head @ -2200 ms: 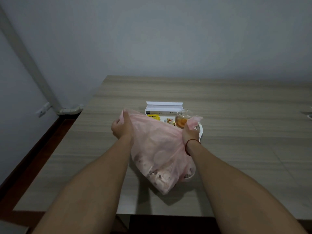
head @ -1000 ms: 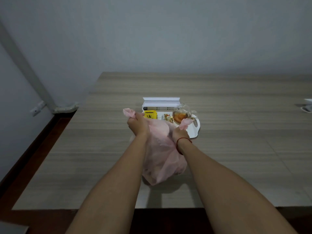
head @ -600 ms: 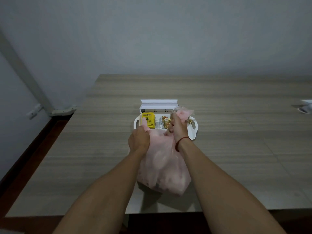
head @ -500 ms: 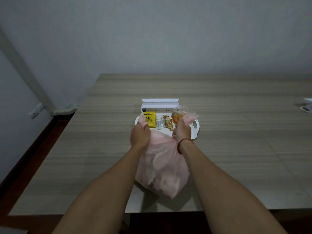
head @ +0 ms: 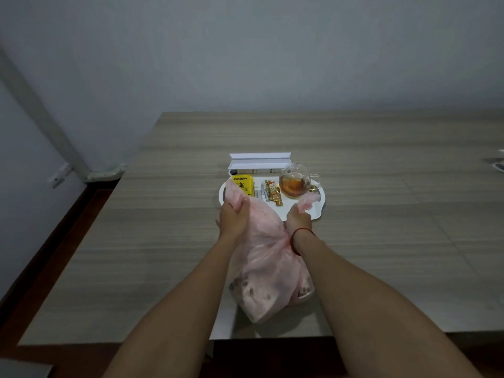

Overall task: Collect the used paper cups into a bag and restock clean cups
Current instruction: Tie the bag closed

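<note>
A translucent pink plastic bag (head: 268, 271) lies on the wooden table (head: 381, 241) near its front edge, bulging with crumpled paper cups that show through the plastic. My left hand (head: 234, 219) grips the bag's left handle, whose end sticks up above the fist. My right hand (head: 297, 220), a red string on its wrist, grips the right handle. The two fists are held apart, with the bag's mouth stretched between them. No clean cups are in view.
Just behind my hands stands a white tray (head: 317, 211) with a yellow box (head: 243, 184), several sachets (head: 273, 194) and a glass teapot of amber tea (head: 294, 181). A white open box (head: 259, 165) sits behind it. A small object (head: 499, 165) lies at the far right edge.
My hands have drawn apart again, pulling the bag's two handles outward. The bag has settled lower on the table toward the front edge.
</note>
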